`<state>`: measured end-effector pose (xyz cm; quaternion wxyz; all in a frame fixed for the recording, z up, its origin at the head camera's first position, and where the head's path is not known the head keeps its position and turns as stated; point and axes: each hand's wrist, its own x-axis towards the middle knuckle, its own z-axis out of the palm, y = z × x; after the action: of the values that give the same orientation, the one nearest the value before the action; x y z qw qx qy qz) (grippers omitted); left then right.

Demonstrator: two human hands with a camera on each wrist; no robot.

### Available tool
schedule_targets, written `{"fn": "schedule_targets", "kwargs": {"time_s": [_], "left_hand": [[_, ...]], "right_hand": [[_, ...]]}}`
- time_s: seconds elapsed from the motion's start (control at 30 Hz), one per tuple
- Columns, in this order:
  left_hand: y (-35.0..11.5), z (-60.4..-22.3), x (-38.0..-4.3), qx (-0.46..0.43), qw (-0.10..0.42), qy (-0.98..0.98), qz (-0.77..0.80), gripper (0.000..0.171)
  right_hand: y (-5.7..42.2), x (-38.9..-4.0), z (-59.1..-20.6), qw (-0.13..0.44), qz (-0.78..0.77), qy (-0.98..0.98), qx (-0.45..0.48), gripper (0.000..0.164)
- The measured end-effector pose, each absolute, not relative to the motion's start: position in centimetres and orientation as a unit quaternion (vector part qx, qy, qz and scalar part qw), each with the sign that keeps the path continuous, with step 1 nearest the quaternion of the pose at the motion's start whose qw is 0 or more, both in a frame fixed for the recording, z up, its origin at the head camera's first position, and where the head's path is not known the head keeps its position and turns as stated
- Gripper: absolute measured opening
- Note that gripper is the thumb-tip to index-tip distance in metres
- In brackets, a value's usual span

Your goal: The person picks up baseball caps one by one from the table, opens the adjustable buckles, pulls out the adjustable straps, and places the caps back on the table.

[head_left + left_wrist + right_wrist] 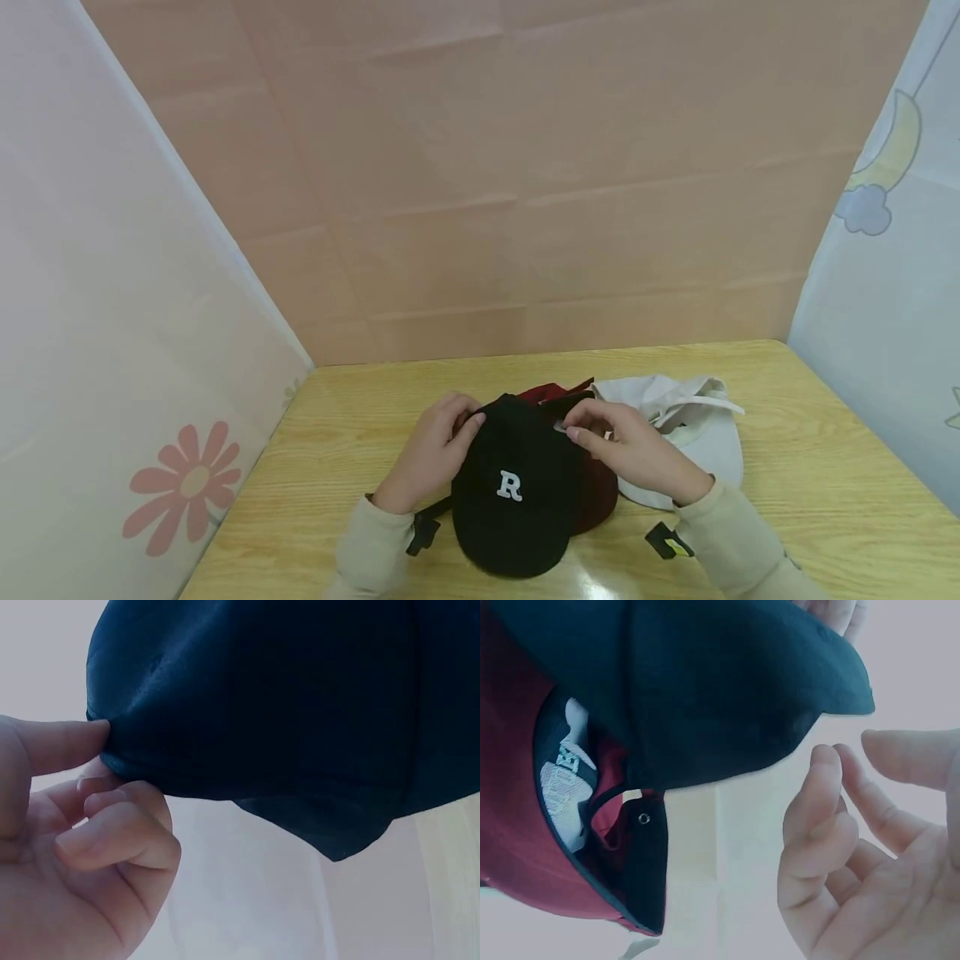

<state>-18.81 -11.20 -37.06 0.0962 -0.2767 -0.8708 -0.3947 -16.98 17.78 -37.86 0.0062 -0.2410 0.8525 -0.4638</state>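
Fingers (120,836) of the left hand (431,454) are pinching the edge of a black cloth baseball cap (517,446); the right hand (630,446) is loosely curved, gripping nothing. Looks like cap-arranging to me, next move probably wants a right-side grip. It's over the wood-grain bench (300,475), brim toward the person, long axis roughly front-to-back.
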Motion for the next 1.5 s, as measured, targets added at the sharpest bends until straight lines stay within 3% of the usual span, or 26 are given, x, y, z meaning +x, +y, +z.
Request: {"fn": "schedule_targets", "kwargs": {"time_s": [0.33, 0.67, 1.0, 1.5], "left_hand": [[-16.1, -35.9, -19.5, -0.22, 0.122, -0.883, -0.396, 0.011], [-18.6, -36.4, -22.0, -0.157, 0.154, -0.893, -0.391, 0.011], [-20.1, -38.5, -24.7, -0.082, 0.136, -0.902, -0.402, 0.017], [-21.6, -39.2, -26.4, -0.049, 0.134, -0.916, -0.375, 0.021]], "right_hand": [[17.9, -17.6, -38.9, 0.004, -0.458, 0.86, -0.226, 0.004], [18.5, -17.8, -39.4, 0.009, -0.47, 0.857, -0.211, 0.009], [18.8, -17.7, -39.3, 0.026, -0.485, 0.85, -0.203, 0.016], [19.2, -17.9, -39.9, 0.034, -0.477, 0.857, -0.193, 0.015]]}}
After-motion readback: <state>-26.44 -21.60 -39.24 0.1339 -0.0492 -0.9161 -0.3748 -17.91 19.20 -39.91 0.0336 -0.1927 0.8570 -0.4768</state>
